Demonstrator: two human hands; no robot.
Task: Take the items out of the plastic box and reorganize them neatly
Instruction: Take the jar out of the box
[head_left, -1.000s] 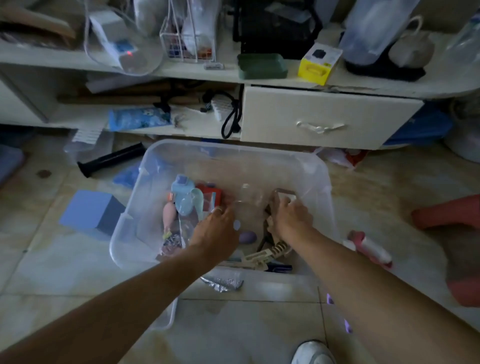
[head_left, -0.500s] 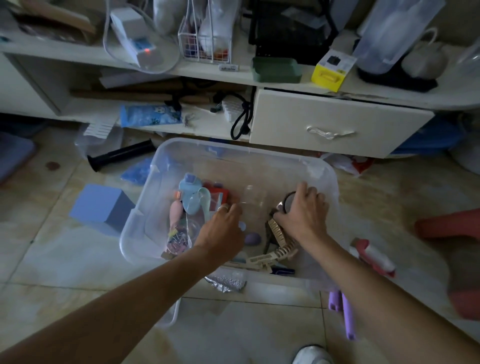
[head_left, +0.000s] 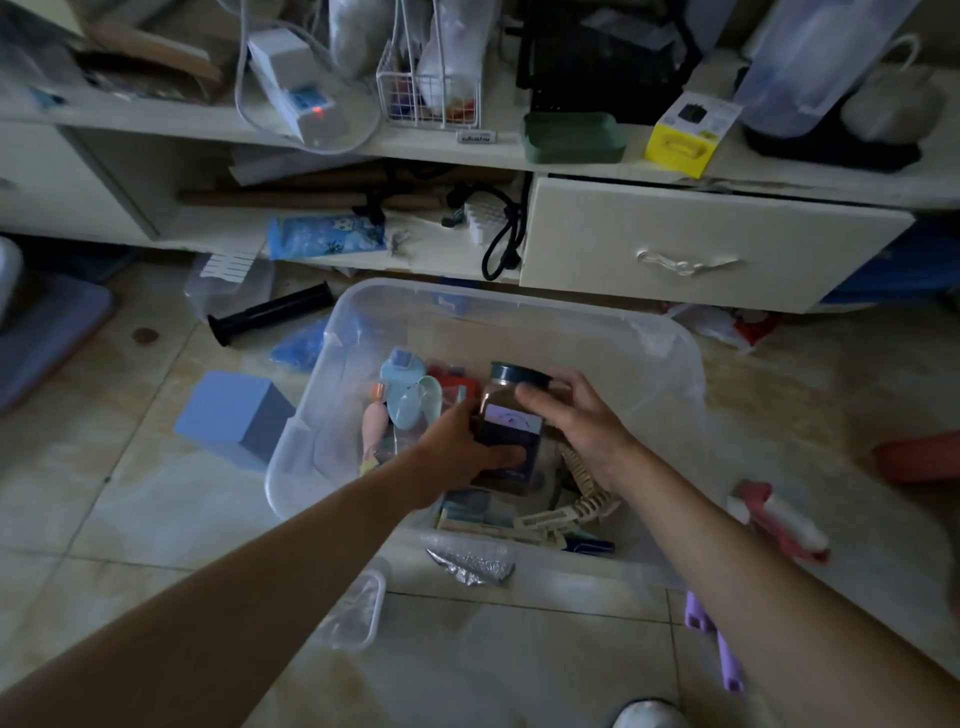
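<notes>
Jar: we see a dark jar (head_left: 511, 431) with a dark lid, held upright above the middle of the clear plastic box (head_left: 670, 332).
Left hand: our left hand (head_left: 457, 441) wraps its fingers round the jar's lower body.
Right hand: our right hand (head_left: 582, 421) grips the jar's upper side near the lid.
Box contents: a pale blue bottle (head_left: 402, 374) and beige comb-like pieces (head_left: 582, 499) lie inside.
Floor: the box sits on tiles, a blue block (head_left: 234, 415) just beside it.
</notes>
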